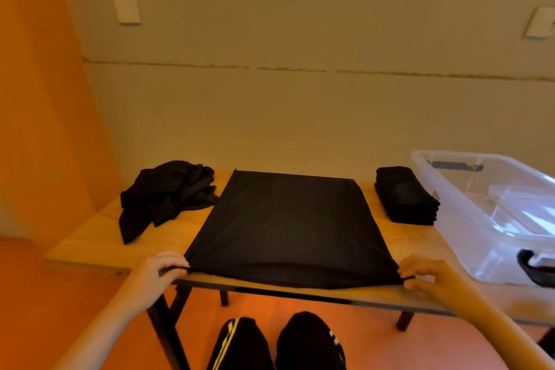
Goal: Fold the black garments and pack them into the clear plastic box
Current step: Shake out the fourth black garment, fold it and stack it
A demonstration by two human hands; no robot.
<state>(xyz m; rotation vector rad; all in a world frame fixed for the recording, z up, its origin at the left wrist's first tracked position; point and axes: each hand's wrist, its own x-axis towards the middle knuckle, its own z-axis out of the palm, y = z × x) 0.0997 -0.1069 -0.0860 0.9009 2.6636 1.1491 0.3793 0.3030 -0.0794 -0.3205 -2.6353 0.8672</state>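
The left hand (163,268) pinches the near left corner of a flat black garment (285,219), thumb under the hem and fingers curled over it; the right hand (420,275) pinches the near right corner in the same way. Holding both corners at once keeps the near edge taut and straight, which I judge to be the set-up for carrying that edge away from the body to make a fold. The garment lies smoothed in the middle of a light wooden table (96,237), its near hem right at the table's front edge, so the cloth has the full depth of the top to fold onto.

To the left of it, near but apart, sits a crumpled heap of black garments (168,192), presumably waiting their turn. To the right, between the spread garment and the container, stands a neat stack of folded black garments (405,195), placed close to where it must go. The clear plastic box (450,189) rests open on the table's right end, beside that stack; no black cloth shows inside it, so packing looks not yet begun.
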